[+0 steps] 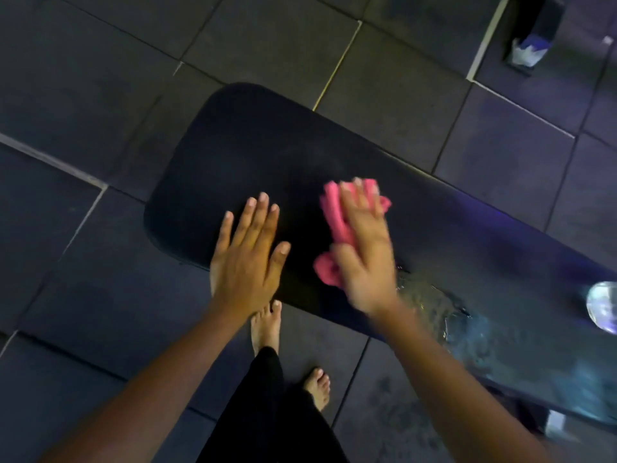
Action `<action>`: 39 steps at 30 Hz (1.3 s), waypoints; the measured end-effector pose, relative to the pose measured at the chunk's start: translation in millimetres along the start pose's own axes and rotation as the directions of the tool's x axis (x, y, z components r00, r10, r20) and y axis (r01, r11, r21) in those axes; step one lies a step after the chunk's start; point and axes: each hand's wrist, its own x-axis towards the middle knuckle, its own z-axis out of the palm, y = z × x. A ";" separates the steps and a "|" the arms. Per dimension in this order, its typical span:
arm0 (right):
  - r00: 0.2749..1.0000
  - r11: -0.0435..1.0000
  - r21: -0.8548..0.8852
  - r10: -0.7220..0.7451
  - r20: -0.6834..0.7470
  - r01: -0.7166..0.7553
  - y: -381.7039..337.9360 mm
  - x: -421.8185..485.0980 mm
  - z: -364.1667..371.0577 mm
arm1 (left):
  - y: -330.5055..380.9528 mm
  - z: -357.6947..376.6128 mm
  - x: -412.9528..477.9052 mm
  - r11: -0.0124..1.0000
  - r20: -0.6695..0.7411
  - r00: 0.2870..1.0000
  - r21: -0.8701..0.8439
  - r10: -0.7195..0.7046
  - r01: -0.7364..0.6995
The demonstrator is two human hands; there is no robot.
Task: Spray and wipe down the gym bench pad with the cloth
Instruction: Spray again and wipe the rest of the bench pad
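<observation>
The black gym bench pad (240,152) runs from the upper middle down to the right edge. My right hand (365,255) presses flat on a crumpled pink cloth (337,215) in the middle of the pad and is blurred by motion. My left hand (247,252) lies flat with fingers spread on the pad's near edge, holding nothing. A wet, shiny patch (444,312) covers the pad to the right of the cloth. A clear rounded bottle (602,305), cut off by the frame, stands on the pad at the far right.
Dark rubber floor tiles (100,78) surround the bench. My two bare feet (267,325) stand on the floor just below the pad. A dark container with white paper (531,45) sits at the top right.
</observation>
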 end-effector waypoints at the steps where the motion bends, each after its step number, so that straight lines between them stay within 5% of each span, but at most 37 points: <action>1: 0.997 0.980 -0.198 0.012 0.083 0.004 0.6 2.1 12.2 | -1.4 1.7 -0.5 1.000 -0.020 1.000 0.003 -0.003 0.003; 4: 0.981 0.817 -0.573 0.053 0.185 0.064 8.7 -1.3 42.6 | -4.0 4.8 -0.9 0.999 -0.042 0.999 0.032 -0.005 0.007; 14: 0.980 0.849 -0.527 0.074 0.185 0.035 30.9 -32.5 15.1 | 38.8 -0.6 -15.3 0.993 0.031 0.999 0.110 0.035 -0.038; 25: 0.954 0.765 -0.573 0.277 -0.117 -0.293 93.1 -142.0 -63.4 | 110.9 31.1 -30.4 0.952 0.114 0.956 0.115 0.269 -0.282; 29: 0.948 0.849 -0.446 0.177 -0.265 -0.284 116.5 -188.6 -97.7 | 128.9 38.0 -36.4 0.876 0.194 0.878 0.128 0.438 -0.465; 30: 0.912 0.898 -0.318 0.177 -0.370 -0.303 122.1 -200.1 -106.1 | 133.4 40.6 -37.9 0.866 0.205 0.866 0.123 0.455 -0.485; 32: 0.731 0.926 -0.004 0.296 -0.614 -0.379 134.3 -219.4 -128.3 | 140.2 44.8 -39.6 0.874 0.201 0.870 0.100 0.451 -0.476; 34: 0.572 0.887 0.050 0.338 -0.747 -0.458 148.6 -235.3 -156.3 | 141.0 47.4 -40.2 0.892 0.187 0.884 0.069 0.428 -0.446; 36: 0.557 0.812 -0.073 0.329 -0.762 -0.579 168.8 -249.0 -183.2 | 136.8 49.1 -40.5 0.888 0.192 0.882 0.086 0.430 -0.452; 39: 0.550 0.649 -0.123 0.513 -0.659 -0.751 192.6 -259.6 -193.0 | 133.5 49.6 -40.6 0.876 0.196 0.876 0.116 0.441 -0.467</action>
